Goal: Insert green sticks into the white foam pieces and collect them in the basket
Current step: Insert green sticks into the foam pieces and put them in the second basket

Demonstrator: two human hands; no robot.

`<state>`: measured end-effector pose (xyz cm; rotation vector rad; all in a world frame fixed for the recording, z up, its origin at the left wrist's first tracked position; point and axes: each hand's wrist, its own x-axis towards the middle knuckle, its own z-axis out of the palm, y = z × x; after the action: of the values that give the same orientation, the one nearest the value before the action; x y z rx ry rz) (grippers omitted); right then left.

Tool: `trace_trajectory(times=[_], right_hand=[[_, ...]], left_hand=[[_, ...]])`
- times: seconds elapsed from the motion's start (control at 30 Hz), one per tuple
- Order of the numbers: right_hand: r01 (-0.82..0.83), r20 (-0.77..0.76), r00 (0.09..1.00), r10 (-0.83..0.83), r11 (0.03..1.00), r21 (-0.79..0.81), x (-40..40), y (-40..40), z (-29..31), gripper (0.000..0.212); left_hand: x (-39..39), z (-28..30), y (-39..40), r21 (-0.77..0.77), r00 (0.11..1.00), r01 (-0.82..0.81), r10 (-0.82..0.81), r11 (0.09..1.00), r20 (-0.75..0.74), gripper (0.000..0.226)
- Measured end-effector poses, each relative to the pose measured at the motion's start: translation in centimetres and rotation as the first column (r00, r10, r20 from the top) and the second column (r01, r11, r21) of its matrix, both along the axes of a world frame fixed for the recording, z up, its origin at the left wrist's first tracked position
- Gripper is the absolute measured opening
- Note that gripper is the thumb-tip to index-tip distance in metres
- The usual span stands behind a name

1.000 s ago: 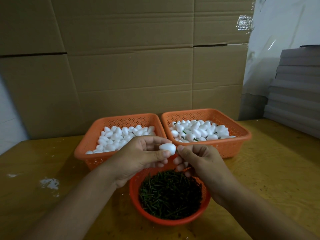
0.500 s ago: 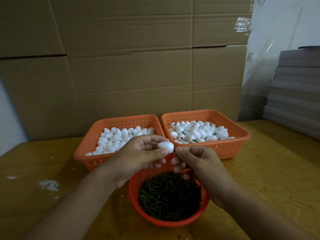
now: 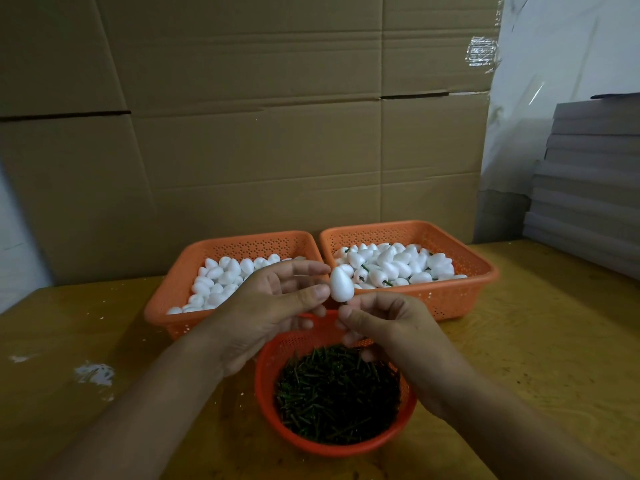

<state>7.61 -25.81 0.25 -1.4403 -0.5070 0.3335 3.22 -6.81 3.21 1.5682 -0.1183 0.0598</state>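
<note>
Standing behind everything, a cardboard wall [image 3: 259,150]. Sitting side by side on the wooden table [image 3: 536,341], two orange rectangular baskets: left basket [image 3: 180,292] holding plain foam pieces, right basket [image 3: 460,292] holding stemmed ones. Lying nearer, a round orange basket [image 3: 266,393] of green sticks [image 3: 336,393]. Hovering above it, left hand [image 3: 266,306] spread loosely beside the egg-shaped foam piece [image 3: 341,284]; right hand [image 3: 388,327] pinching just beneath it, probably on a stick.

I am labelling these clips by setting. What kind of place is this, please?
Probably a small workshop or packing area for hand assembly: cardboard sheets stand behind a wooden table, and orange baskets hold bulk foam pieces and green sticks.
</note>
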Motion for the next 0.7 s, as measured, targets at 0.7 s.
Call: trace_trajectory(times=[0.7], right_hand=[[-0.114,0.071,0.991,0.116,0.993,-0.039,0.02,-0.15,-0.28,0.018]], left_hand=[[-0.10,-0.24,-0.48,0.172,0.995,0.071,-0.082,0.983,0.060,0.032]])
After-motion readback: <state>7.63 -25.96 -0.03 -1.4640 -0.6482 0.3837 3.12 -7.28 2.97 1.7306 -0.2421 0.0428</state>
